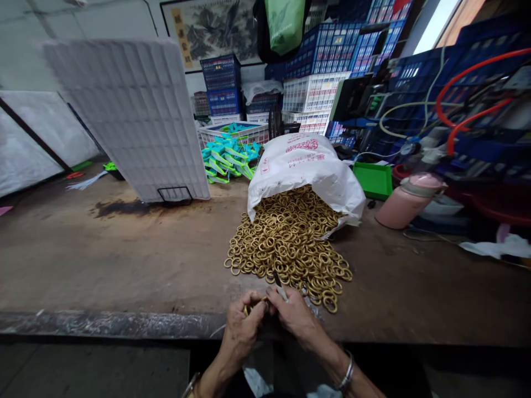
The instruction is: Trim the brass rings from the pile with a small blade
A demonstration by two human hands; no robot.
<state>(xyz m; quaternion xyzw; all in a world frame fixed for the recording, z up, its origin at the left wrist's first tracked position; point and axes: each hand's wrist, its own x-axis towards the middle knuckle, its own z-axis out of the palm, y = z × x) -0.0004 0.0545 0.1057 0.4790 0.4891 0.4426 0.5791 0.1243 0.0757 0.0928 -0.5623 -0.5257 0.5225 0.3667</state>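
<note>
Near the table's front edge, my left hand (244,319) is closed, with a gold-coloured ring (248,310) between its fingers and thumb. Close beside it, fingertips almost meeting, my right hand (295,312) grips a slim tool with a dark tip and a pale body (281,287). The tool's dark end points up and away from me, and its lower end is hidden in the hand. Just beyond both hands lies a heap of gold-coloured rings (286,243), spilling from the mouth of a white woven sack (298,160) with red print.
A white ribbed panel (128,121) stands upright in a black wire holder (174,193). Behind the sack are turquoise and green plastic parts (228,157). To the right are a green tray (373,179) and a pink bottle (404,204). Stacked blue crates (327,48) line the back.
</note>
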